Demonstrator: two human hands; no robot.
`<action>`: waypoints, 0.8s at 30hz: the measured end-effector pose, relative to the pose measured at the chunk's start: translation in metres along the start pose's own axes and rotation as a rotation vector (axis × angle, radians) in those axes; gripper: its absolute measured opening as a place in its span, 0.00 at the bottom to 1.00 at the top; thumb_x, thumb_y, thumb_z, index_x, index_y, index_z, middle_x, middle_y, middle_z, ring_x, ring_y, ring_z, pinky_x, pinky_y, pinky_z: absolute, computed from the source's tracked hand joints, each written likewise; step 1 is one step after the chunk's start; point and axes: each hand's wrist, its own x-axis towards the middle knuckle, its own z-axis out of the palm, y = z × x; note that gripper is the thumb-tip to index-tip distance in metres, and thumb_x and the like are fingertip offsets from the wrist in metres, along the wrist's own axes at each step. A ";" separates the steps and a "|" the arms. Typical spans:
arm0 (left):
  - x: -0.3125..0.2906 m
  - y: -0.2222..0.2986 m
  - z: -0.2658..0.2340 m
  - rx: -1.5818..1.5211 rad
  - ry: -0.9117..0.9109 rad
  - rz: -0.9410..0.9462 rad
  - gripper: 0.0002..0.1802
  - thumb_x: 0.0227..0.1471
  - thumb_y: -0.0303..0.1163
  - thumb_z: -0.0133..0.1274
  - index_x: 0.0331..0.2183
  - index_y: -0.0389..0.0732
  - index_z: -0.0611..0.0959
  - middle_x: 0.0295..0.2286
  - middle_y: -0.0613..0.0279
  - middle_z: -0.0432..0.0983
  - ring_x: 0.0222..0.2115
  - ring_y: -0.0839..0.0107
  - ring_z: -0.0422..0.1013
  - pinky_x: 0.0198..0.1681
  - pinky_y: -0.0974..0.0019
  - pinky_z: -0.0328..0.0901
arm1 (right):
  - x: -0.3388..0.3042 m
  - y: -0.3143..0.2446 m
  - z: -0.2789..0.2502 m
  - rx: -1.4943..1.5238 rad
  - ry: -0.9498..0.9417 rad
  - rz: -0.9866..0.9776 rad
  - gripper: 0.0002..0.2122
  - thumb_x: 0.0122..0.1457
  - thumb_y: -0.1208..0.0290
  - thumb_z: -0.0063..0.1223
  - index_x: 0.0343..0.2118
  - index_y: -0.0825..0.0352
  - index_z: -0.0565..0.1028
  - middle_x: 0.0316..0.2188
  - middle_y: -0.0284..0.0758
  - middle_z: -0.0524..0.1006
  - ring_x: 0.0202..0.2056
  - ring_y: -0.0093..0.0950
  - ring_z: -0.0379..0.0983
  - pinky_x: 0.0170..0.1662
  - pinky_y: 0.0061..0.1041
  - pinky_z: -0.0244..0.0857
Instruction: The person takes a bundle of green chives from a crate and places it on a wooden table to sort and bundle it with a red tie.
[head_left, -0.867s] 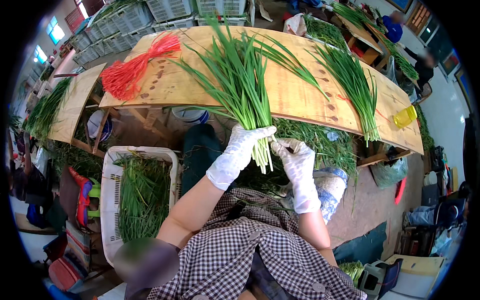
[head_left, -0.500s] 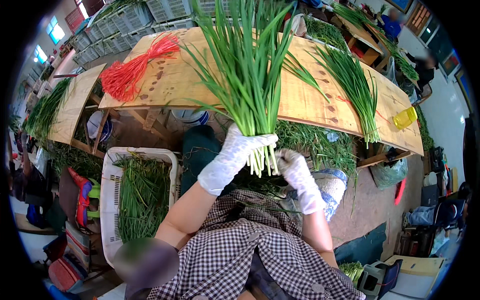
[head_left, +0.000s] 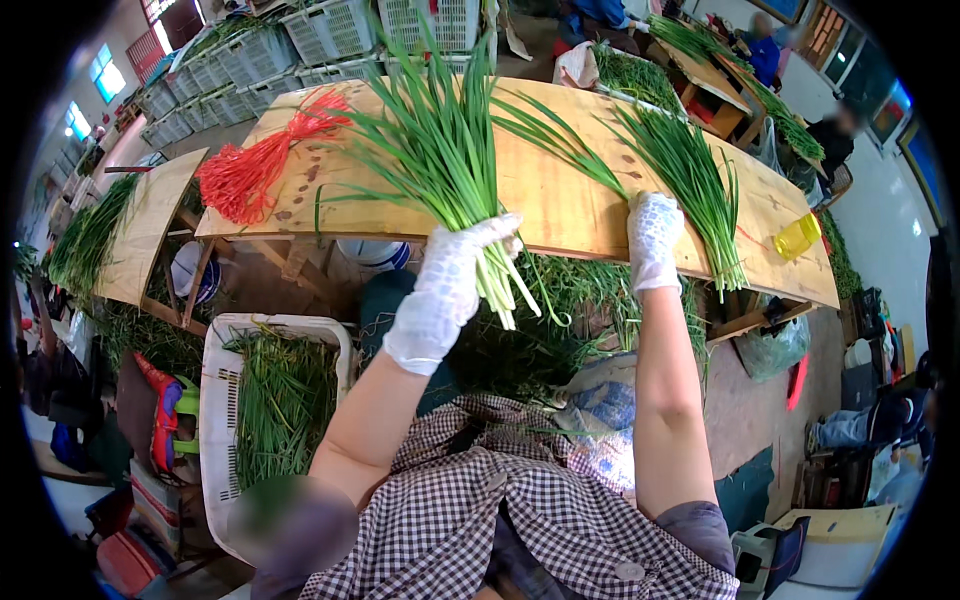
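My left hand (head_left: 452, 280), in a white glove, grips a bunch of green chives (head_left: 440, 150) near its pale cut ends and holds it up over the front edge of the wooden table (head_left: 560, 200). My right hand (head_left: 652, 238), also gloved, rests flat on the table's front edge beside a loose pile of chives (head_left: 690, 170) and holds nothing. A few long chive leaves (head_left: 548, 135) lie between the two hands.
A bundle of red ties (head_left: 250, 170) lies at the table's left end. A white crate (head_left: 225, 400) with chives stands on the floor at my left. Green trimmings (head_left: 570, 300) heap under the table. A yellow bottle (head_left: 796, 238) sits at the right end. Stacked crates (head_left: 330, 30) stand behind.
My left hand has raised the chive bunch and swung it more upright. My right hand let go of the bunch's ends and moved out right onto the table edge.
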 end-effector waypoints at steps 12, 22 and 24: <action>0.003 -0.051 -0.036 -0.025 0.112 -0.120 0.15 0.41 0.16 0.60 0.34 0.36 0.78 0.28 0.60 0.77 0.25 0.69 0.75 0.27 0.70 0.72 | -0.160 -0.080 -0.110 1.724 -0.730 0.424 0.07 0.54 0.76 0.57 0.35 0.73 0.75 0.25 0.30 0.76 0.23 0.15 0.69 0.30 0.16 0.66; -0.007 -0.032 -0.037 0.099 0.163 0.271 0.16 0.37 0.12 0.57 0.34 0.30 0.78 0.27 0.51 0.78 0.25 0.67 0.76 0.28 0.68 0.73 | -0.191 -0.082 -0.063 1.194 -0.490 0.043 0.11 0.51 0.66 0.58 0.33 0.68 0.79 0.24 0.41 0.79 0.23 0.29 0.76 0.28 0.24 0.69; -0.005 -0.013 -0.045 0.043 0.091 0.354 0.14 0.37 0.12 0.55 0.33 0.30 0.78 0.27 0.52 0.77 0.24 0.67 0.74 0.28 0.67 0.72 | -0.177 -0.070 -0.090 0.533 -0.912 -0.352 0.14 0.52 0.58 0.54 0.31 0.65 0.79 0.26 0.40 0.79 0.28 0.37 0.76 0.33 0.32 0.71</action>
